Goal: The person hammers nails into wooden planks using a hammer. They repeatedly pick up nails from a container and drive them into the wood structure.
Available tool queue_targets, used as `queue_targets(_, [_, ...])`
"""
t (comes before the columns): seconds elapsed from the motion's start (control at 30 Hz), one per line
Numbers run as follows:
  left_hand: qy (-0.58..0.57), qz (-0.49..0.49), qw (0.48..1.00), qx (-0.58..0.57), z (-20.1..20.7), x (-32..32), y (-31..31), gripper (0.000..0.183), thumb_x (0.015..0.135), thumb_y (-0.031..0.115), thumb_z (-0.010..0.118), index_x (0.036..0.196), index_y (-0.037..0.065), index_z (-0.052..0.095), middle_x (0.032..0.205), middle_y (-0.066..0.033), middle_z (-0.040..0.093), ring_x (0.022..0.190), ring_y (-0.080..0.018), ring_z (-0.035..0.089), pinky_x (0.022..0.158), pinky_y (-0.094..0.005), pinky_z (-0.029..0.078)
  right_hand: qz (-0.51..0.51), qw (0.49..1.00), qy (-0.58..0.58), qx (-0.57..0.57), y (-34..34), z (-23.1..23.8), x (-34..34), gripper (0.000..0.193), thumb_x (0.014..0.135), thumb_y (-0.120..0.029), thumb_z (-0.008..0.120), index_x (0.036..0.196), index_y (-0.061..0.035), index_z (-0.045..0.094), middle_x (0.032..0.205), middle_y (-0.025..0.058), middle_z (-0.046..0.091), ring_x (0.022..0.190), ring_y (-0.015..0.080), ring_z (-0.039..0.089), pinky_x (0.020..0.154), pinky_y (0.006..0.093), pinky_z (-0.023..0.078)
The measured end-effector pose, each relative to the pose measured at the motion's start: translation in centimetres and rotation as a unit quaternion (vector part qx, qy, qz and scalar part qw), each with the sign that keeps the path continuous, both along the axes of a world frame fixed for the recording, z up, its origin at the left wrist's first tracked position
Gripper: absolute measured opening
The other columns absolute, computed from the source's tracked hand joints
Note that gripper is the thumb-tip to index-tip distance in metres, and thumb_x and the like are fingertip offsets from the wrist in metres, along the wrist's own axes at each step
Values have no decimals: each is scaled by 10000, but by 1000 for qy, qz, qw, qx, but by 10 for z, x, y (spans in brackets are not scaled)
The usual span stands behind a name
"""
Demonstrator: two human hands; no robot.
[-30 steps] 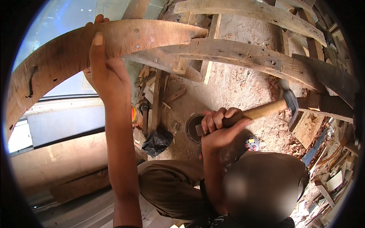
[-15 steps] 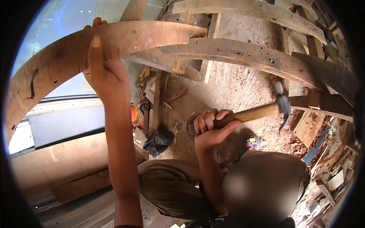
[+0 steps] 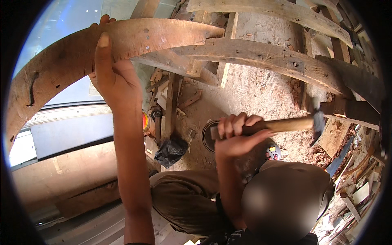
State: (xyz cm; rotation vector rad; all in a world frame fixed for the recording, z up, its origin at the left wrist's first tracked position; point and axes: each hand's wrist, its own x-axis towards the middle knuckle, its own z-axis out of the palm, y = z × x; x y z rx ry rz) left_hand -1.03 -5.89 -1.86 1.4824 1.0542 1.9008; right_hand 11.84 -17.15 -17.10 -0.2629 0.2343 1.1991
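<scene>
A curved wooden piece (image 3: 139, 36) arches across the upper left, its notched right end meeting another curved timber (image 3: 261, 53). My left hand (image 3: 116, 81) grips its lower edge, thumb on the near face and fingertips showing over the top edge. A bent dark nail (image 3: 31, 90) lies against the wood's face farther left. In my right hand (image 3: 241, 130) is a claw hammer (image 3: 286, 124), the fingers wrapped round its handle near the end. The hammer head, smeared by motion, is to the right, below the second timber and apart from it.
More timbers (image 3: 277, 14) cross the upper right. Scrap wood (image 3: 359, 192) is heaped along the right side. On the dusty floor sit a black plastic bag (image 3: 171, 152) and a round perforated disc (image 3: 272, 152). A glass pane (image 3: 81, 20) stands at the upper left.
My right hand and the hammer have moved slightly right, the hammer head lower. The curved wooden piece's right half sits a little higher in view; my left hand keeps its grip.
</scene>
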Motion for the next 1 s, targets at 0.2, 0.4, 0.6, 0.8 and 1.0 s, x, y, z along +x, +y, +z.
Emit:
queue_targets(0.2, [226, 61, 972, 1, -4, -21, -2, 506, 1031, 136, 398, 1418, -118, 195, 1464, -240, 356, 1347, -284, 390, 1180, -383, 267, 492, 830, -255, -66, -68, -72, -78, 559, 985, -605, 362, 746, -103, 419, 518, -7, 358, 368, 118, 340, 349, 272, 284])
queue_targets(0.4, [51, 20, 998, -7, -1, -8, -5, 532, 1016, 147, 443, 1426, -93, 203, 1460, -249, 363, 1351, -301, 392, 1175, -397, 272, 182, 978, -53, -86, -24, -8, -15, 575, 955, -667, 363, 810, -115, 432, 528, -35, 283, 365, 100, 294, 340, 266, 249])
queue_targets(0.6, [45, 32, 998, 15, -2, 6, 0, 559, 971, 152, 508, 1411, -90, 263, 1422, -222, 421, 1342, -270, 398, 1176, -395, 284, 271, 931, -198, -143, -33, -52, -83, 612, 918, -723, 379, 796, -126, 430, 509, -18, 314, 360, 100, 301, 332, 267, 235])
queue_targets(0.8, [319, 96, 939, 82, -11, -38, -3, 530, 984, 153, 498, 1394, -108, 288, 1423, -224, 420, 1346, -261, 395, 1178, -388, 276, 345, 925, -29, -156, -55, -21, -41, 543, 971, -646, 327, 778, -148, 426, 506, -24, 294, 366, 100, 263, 334, 275, 228])
queue_targets(1.0, [13, 11, 1000, 12, -3, -8, 5, 480, 1005, 173, 478, 1386, -79, 332, 1430, -235, 419, 1317, -308, 436, 1149, -405, 323, 4, 995, -46, -83, 2, -5, -1, 601, 919, -725, 363, 787, -144, 440, 519, -23, 307, 362, 78, 229, 314, 277, 233])
